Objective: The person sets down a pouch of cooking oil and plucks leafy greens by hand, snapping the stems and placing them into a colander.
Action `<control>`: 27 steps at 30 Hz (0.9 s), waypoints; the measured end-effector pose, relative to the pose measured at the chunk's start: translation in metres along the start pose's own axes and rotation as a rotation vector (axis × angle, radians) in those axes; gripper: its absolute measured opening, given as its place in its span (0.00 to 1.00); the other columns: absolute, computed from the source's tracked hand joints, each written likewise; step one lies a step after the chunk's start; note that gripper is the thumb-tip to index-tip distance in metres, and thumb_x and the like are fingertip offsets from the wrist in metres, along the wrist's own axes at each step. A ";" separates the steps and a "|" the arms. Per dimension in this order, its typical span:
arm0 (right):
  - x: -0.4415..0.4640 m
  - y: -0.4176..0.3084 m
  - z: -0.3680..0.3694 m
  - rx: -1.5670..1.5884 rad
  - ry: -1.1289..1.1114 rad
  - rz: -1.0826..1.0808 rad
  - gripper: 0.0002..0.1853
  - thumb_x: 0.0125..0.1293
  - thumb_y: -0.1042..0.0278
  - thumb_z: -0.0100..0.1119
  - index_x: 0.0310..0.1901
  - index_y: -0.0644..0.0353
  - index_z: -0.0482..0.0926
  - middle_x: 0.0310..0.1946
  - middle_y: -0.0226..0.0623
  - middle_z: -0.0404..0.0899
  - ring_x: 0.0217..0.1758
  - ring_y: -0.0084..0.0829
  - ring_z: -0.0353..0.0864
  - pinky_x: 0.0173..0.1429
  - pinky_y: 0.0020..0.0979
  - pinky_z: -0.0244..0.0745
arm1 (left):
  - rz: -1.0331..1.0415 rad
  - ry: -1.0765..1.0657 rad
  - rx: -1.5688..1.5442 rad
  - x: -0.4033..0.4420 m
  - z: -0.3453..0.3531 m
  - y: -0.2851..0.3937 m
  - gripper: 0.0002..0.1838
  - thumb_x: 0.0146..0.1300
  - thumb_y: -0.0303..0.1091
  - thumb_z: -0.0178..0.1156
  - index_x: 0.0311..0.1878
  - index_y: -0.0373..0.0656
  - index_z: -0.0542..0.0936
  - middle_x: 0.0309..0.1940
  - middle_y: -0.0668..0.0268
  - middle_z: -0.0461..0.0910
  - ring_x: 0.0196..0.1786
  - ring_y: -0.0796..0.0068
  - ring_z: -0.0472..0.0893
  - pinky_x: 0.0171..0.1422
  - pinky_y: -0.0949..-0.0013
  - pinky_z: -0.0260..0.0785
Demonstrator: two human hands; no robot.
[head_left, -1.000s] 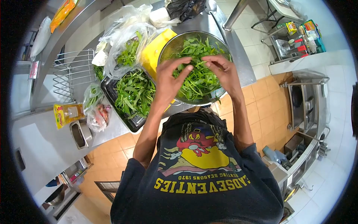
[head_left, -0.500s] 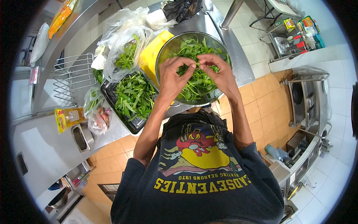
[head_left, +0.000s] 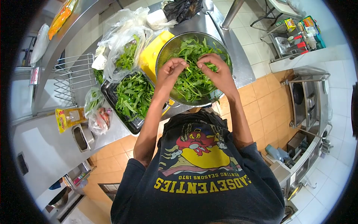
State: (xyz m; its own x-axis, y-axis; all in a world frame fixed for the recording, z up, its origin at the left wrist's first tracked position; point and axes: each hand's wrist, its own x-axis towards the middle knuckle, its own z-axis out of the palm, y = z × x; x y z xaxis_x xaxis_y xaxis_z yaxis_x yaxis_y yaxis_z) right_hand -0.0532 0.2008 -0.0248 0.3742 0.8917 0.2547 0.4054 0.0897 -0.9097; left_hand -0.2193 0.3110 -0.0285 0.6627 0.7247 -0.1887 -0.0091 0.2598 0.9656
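Note:
Over a round mesh colander (head_left: pixel 159 56) full of leafy greens (head_left: pixel 194 84), my left hand (head_left: pixel 169 74) and my right hand (head_left: pixel 218 72) face each other a short gap apart. My left thumb and forefinger are pinched together above the leaves. On the right, my thumb and fingertips also come together. Whatever lies in either pinch is too small to tell from the greens behind. More long-leaved greens fill a black tray (head_left: pixel 108 98) beside my left forearm. A clear plastic bag (head_left: pixel 125 30) with similar greens lies behind that tray.
A yellow board (head_left: pixel 154 48) lies between bag and colander. A black plastic bag (head_left: pixel 182 10) and a long-handled ladle (head_left: pixel 214 22) are at the table's far end. To the left stand a wire rack (head_left: pixel 74 80), a yellow packet (head_left: pixel 70 117) and a metal container (head_left: pixel 82 137).
My hands met fingertip to fingertip on a thin green stem before. Now they have parted, my left hand moving leftward and the right hand slightly to the right.

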 end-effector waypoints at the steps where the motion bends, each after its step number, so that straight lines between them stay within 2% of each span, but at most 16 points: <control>1: 0.000 -0.003 -0.001 0.028 -0.006 0.021 0.07 0.65 0.71 0.64 0.42 0.61 0.82 0.41 0.38 0.81 0.50 0.34 0.78 0.59 0.32 0.69 | -0.024 0.002 -0.006 0.000 -0.004 -0.002 0.09 0.69 0.37 0.61 0.47 0.43 0.81 0.40 0.72 0.82 0.45 0.83 0.75 0.57 0.75 0.64; 3: 0.001 -0.004 -0.003 0.056 -0.002 0.053 0.06 0.66 0.72 0.63 0.42 0.62 0.83 0.40 0.37 0.81 0.48 0.32 0.79 0.57 0.31 0.70 | -0.066 0.013 -0.018 0.000 -0.016 -0.006 0.10 0.70 0.39 0.60 0.46 0.45 0.81 0.41 0.72 0.82 0.43 0.84 0.75 0.56 0.76 0.62; 6: 0.000 -0.001 -0.006 0.051 0.021 0.097 0.07 0.67 0.72 0.62 0.43 0.62 0.83 0.40 0.36 0.82 0.46 0.29 0.80 0.55 0.29 0.71 | -0.078 0.116 -0.034 -0.008 -0.036 -0.004 0.13 0.68 0.40 0.63 0.47 0.40 0.81 0.40 0.71 0.83 0.46 0.81 0.75 0.59 0.75 0.63; 7: -0.001 0.001 -0.008 0.046 0.026 0.110 0.07 0.67 0.71 0.61 0.44 0.62 0.83 0.40 0.36 0.82 0.46 0.28 0.80 0.55 0.28 0.71 | -0.006 0.138 -0.018 -0.014 -0.044 0.001 0.12 0.68 0.38 0.63 0.48 0.41 0.81 0.39 0.70 0.83 0.43 0.80 0.76 0.56 0.74 0.65; 10: -0.003 0.006 -0.015 0.023 0.028 0.162 0.08 0.69 0.69 0.60 0.45 0.62 0.83 0.41 0.34 0.83 0.46 0.25 0.79 0.54 0.27 0.71 | 0.250 0.286 0.258 -0.031 -0.087 -0.001 0.10 0.68 0.35 0.63 0.48 0.42 0.82 0.37 0.71 0.84 0.42 0.80 0.77 0.53 0.71 0.68; 13: -0.004 0.008 -0.017 0.072 0.039 0.231 0.09 0.70 0.67 0.60 0.46 0.62 0.84 0.41 0.32 0.83 0.45 0.23 0.77 0.54 0.26 0.70 | 0.261 0.510 0.600 -0.055 -0.125 0.010 0.09 0.66 0.32 0.64 0.47 0.42 0.83 0.37 0.66 0.85 0.43 0.73 0.81 0.52 0.66 0.71; 16: -0.002 0.011 -0.018 0.053 0.022 0.252 0.09 0.70 0.67 0.60 0.46 0.62 0.84 0.41 0.32 0.83 0.45 0.23 0.77 0.53 0.26 0.71 | 0.234 0.571 1.041 -0.076 -0.154 0.011 0.09 0.63 0.31 0.66 0.46 0.42 0.85 0.40 0.62 0.86 0.46 0.64 0.82 0.54 0.63 0.72; 17: -0.001 0.013 -0.018 0.048 0.026 0.250 0.09 0.70 0.67 0.60 0.46 0.62 0.84 0.40 0.32 0.83 0.45 0.23 0.77 0.53 0.26 0.71 | 0.296 0.583 1.142 -0.082 -0.158 0.008 0.10 0.62 0.31 0.66 0.47 0.43 0.85 0.43 0.58 0.85 0.46 0.58 0.82 0.54 0.61 0.72; 20: 0.001 0.018 -0.022 0.002 0.044 0.246 0.09 0.70 0.68 0.61 0.46 0.62 0.83 0.40 0.34 0.83 0.45 0.24 0.78 0.53 0.27 0.71 | 0.247 0.609 1.146 -0.089 -0.162 0.002 0.10 0.63 0.31 0.65 0.47 0.42 0.85 0.43 0.57 0.84 0.46 0.61 0.82 0.53 0.63 0.72; 22: 0.001 0.016 -0.024 -0.057 0.042 0.242 0.09 0.69 0.68 0.61 0.46 0.62 0.83 0.42 0.36 0.82 0.45 0.26 0.78 0.53 0.27 0.71 | 0.191 0.619 1.045 -0.090 -0.158 0.004 0.10 0.64 0.31 0.65 0.48 0.42 0.85 0.43 0.58 0.84 0.45 0.64 0.82 0.52 0.65 0.72; 25: 0.002 0.011 -0.026 -0.173 -0.084 0.211 0.11 0.65 0.69 0.64 0.47 0.61 0.83 0.45 0.41 0.82 0.49 0.35 0.79 0.55 0.33 0.72 | 0.140 0.574 0.835 -0.089 -0.155 -0.007 0.11 0.66 0.32 0.65 0.50 0.41 0.84 0.43 0.62 0.84 0.45 0.72 0.81 0.53 0.69 0.72; 27: 0.000 0.016 -0.021 -0.403 -0.095 0.039 0.12 0.62 0.69 0.65 0.47 0.60 0.83 0.48 0.44 0.81 0.51 0.42 0.78 0.57 0.37 0.71 | 0.093 0.530 0.748 -0.083 -0.140 -0.004 0.11 0.67 0.31 0.64 0.50 0.41 0.84 0.41 0.67 0.84 0.44 0.79 0.79 0.52 0.73 0.70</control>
State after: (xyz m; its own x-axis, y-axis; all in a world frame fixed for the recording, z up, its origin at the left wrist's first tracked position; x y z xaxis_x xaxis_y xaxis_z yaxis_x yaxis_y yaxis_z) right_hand -0.0293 0.1929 -0.0326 0.3249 0.9296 0.1741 0.6936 -0.1091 -0.7120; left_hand -0.3790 0.3390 -0.0421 0.2523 0.9675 0.0163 0.5634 -0.1606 0.8104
